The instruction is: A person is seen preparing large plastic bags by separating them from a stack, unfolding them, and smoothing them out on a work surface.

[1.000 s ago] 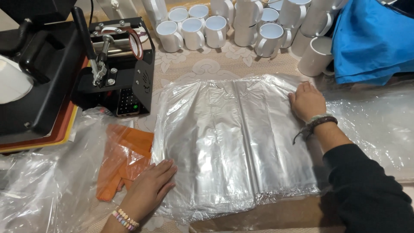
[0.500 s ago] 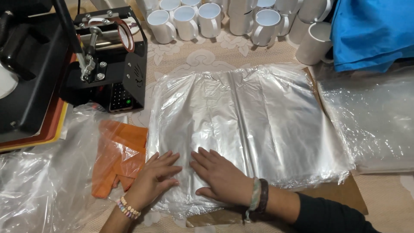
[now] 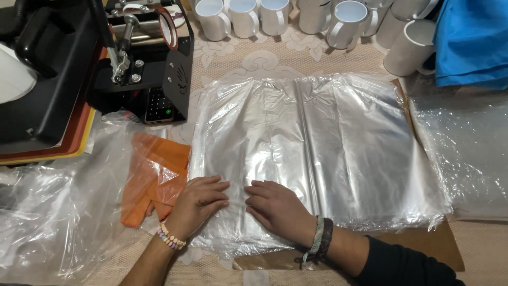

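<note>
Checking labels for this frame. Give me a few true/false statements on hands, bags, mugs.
1. Both hands, left hand and right hand, lie flat on the clear bags. True.
2. The orange cloth lies right of the bags. False: it lies left of them, partly under plastic.
3. White mugs stand along the far edge of the table. True.
4. The right hand holds a mug. False: it presses on the bags, palm down.
5. The blue fabric covers the bags. False: it sits at the far right corner.

Left hand [image 3: 197, 204] and right hand [image 3: 275, 207] lie flat, side by side, on the near edge of a stack of clear plastic bags [image 3: 328, 143]. Orange cloth [image 3: 153, 177] lies just left. White mugs [image 3: 275, 16] stand far; a black press machine [image 3: 106, 58] far left.
</note>
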